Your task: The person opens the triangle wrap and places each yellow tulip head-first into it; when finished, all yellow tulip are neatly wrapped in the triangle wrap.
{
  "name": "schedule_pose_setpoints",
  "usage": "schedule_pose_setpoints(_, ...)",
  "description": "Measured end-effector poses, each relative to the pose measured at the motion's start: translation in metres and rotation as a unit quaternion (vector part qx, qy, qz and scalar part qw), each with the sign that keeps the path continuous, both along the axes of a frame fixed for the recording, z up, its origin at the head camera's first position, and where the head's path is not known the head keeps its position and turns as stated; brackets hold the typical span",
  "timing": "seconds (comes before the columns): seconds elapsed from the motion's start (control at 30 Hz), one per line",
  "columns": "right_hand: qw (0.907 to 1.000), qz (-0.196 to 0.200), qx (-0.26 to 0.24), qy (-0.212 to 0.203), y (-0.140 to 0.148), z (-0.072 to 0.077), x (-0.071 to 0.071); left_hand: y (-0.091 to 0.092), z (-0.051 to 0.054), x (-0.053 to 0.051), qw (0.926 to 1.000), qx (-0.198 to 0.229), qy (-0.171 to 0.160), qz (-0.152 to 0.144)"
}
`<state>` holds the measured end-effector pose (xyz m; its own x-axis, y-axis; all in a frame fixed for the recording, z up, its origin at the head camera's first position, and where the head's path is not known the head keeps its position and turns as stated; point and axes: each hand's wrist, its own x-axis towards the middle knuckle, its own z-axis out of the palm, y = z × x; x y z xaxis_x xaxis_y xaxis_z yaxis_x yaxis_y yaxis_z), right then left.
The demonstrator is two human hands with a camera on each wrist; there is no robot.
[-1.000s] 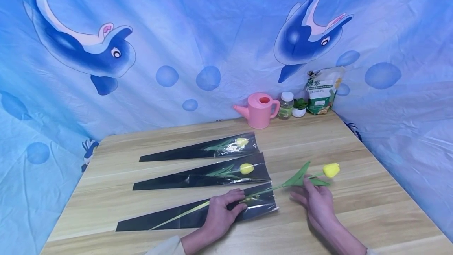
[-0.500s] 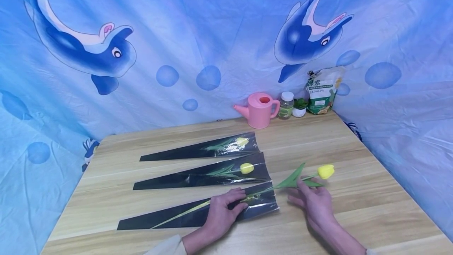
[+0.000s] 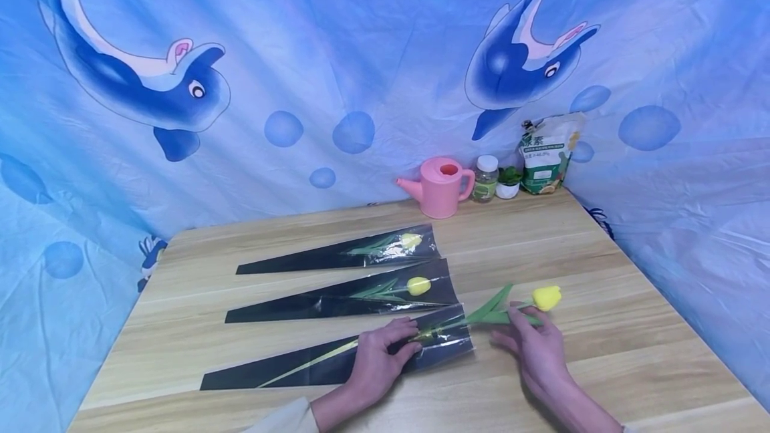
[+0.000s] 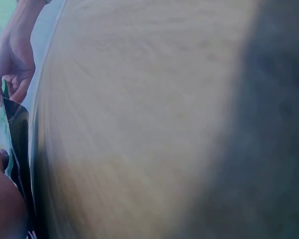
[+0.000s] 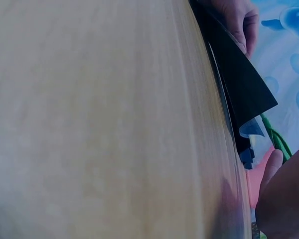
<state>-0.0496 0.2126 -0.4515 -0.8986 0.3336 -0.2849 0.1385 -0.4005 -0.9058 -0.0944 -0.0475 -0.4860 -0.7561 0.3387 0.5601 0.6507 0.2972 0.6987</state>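
Observation:
A yellow tulip (image 3: pixel 546 298) with green leaves lies partly inside the nearest black, clear-fronted flower sleeve (image 3: pixel 327 374). Its long stem runs down within the sleeve, while bloom and leaves stick out past the wide end. My left hand (image 3: pixel 381 356) grips the sleeve near its wide part, thumb and fingers at the mouth side. Beyond the opening, my right hand (image 3: pixel 538 349) holds the tulip by its leaves and upper stem, just below the bloom. In the right wrist view, the sleeve's edge (image 5: pixel 239 74) is lifted off the table and green leaves (image 5: pixel 276 137) show beside the right thumb.
Two more sleeves, the middle one (image 3: pixel 271 306) and the far one (image 3: pixel 289 262), each contain a yellow tulip. Along the table's back stand a pink watering can (image 3: pixel 440 189), a lidded jar (image 3: pixel 485 182), a small potted plant (image 3: pixel 508 182) and a green-and-white bag (image 3: pixel 546 159).
My right hand has shifted slightly left, carrying the tulip further into the sleeve; the bloom now sits nearer the opening. My left hand stays on the sleeve, whose wide end has lifted a little.

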Motion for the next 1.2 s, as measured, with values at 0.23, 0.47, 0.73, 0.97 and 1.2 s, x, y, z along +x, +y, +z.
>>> schedule_pose_setpoints(0.23, 0.9998, -0.011, -0.008, -0.017, 0.0001, -0.0001, 0.0007, 0.0004, -0.0008, 0.0001, 1.0, 0.0, 0.004, 0.0)
schedule_pose_setpoints(0.47, 0.9994, 0.01, -0.018, -0.028, -0.0008, -0.0043, 0.0036, 0.0022, -0.0011, -0.0013, 0.9998, 0.005, 0.017, -0.007)
schedule_pose_setpoints(0.73, 0.9987, 0.039, -0.022, -0.026, -0.007, -0.0084, 0.0058, 0.0044, -0.0002, -0.0008, 0.9997, 0.002, 0.022, -0.007)
schedule_pose_setpoints(0.97, 0.9982, 0.043, -0.032, -0.028, -0.0068, -0.0085, 0.0071, 0.0046, -0.0003, -0.0008, 0.9999, 0.005, 0.013, -0.01)
schedule_pose_setpoints(1.2, 0.9984, 0.035, -0.026, -0.035, -0.0082, -0.0087, 0.0081, 0.0052, -0.001, -0.0013, 0.9999, 0.005, 0.007, -0.012)
